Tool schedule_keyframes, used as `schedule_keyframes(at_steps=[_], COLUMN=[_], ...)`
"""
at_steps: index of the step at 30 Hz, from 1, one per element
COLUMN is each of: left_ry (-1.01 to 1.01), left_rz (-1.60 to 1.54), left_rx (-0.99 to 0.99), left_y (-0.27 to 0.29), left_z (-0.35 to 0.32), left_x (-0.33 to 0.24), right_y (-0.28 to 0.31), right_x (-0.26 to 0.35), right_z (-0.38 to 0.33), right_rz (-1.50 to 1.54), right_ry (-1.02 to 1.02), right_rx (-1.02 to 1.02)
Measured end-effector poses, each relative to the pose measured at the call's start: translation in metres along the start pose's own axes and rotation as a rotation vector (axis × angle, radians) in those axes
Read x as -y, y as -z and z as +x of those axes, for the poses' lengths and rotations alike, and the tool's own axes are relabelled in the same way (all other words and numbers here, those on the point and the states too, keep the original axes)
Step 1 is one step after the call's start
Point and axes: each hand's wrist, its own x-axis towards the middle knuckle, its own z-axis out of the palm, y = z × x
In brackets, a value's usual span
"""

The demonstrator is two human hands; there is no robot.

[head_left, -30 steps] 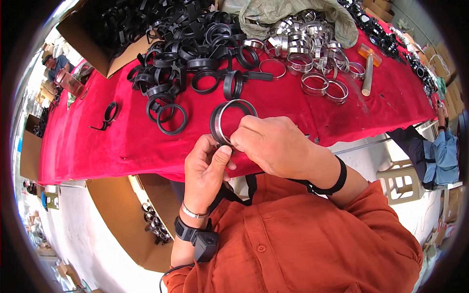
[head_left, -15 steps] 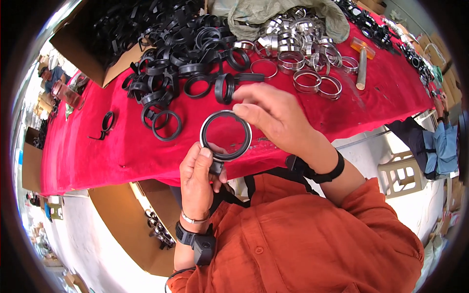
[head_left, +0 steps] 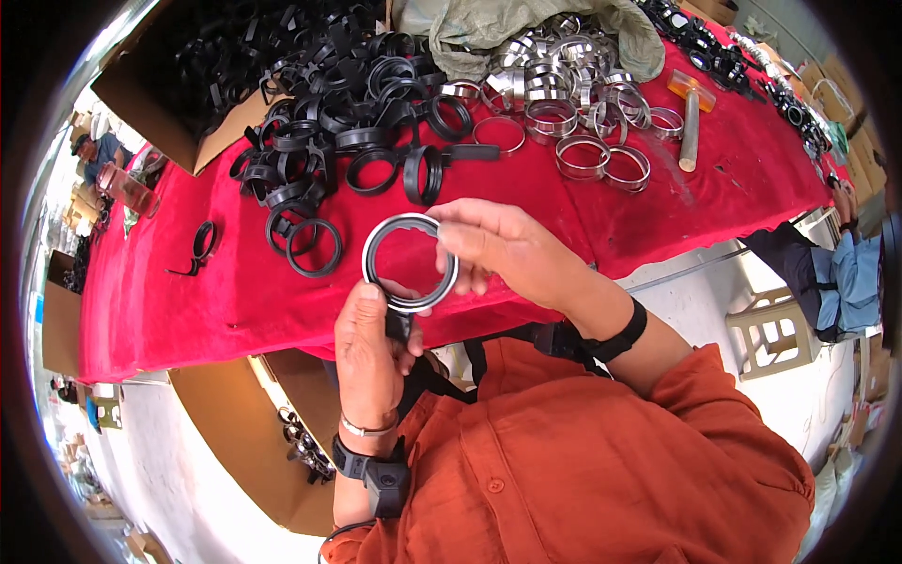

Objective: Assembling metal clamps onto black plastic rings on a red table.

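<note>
Between my hands is a black plastic ring (head_left: 369, 254) with a shiny metal band along its rim and a short tab at its lower side. My left hand (head_left: 368, 338) pinches the tab, thumb in front and fingers behind. My right hand (head_left: 503, 246) grips the ring's right edge, thumb on the near face and fingers curled behind it. The ring is held up above the front of the red cloth (head_left: 564, 226). Beyond it lie a loose black ring with a handle (head_left: 423, 176) and a heap of black plastic rings (head_left: 319, 122).
Shiny metal rings (head_left: 554, 85) are heaped at the back, near a crumpled greenish sack (head_left: 526, 23). A hammer (head_left: 691, 127) with an orange head lies to the right. One black ring (head_left: 204, 241) lies apart at left. Open cardboard boxes (head_left: 235, 442) stand below the table; another person (head_left: 850, 282) is at far right.
My right hand has come down from above the ring and taken hold of its right edge. The ring has shifted slightly left and turned a little.
</note>
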Motion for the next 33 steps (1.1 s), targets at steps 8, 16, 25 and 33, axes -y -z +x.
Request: schedule_keyframes(at_steps=[8,16,25,33], left_ry=[-0.093,-0.118,-0.633,-0.479], left_rz=[-0.073,0.224,1.256,1.607], left_rx=[0.206,0.008,-0.665,-0.6], left_y=[0.01,0.032,0.22,0.397], left_z=[-0.005,0.002,0.133,0.25], left_x=[-0.006,-0.031,-0.048,-0.045], right_y=[-0.009,0.003,0.072,0.086], right_x=[0.005,-0.007,0.018,0.019], right_z=[-0.014,-0.004,-0.031,-0.015], right_rz=[0.092,0.057,-0.218,-0.953], right_ry=[0.058,0.01,-0.046,0.18], right_rx=[0.107,0.055,-0.394,-0.493])
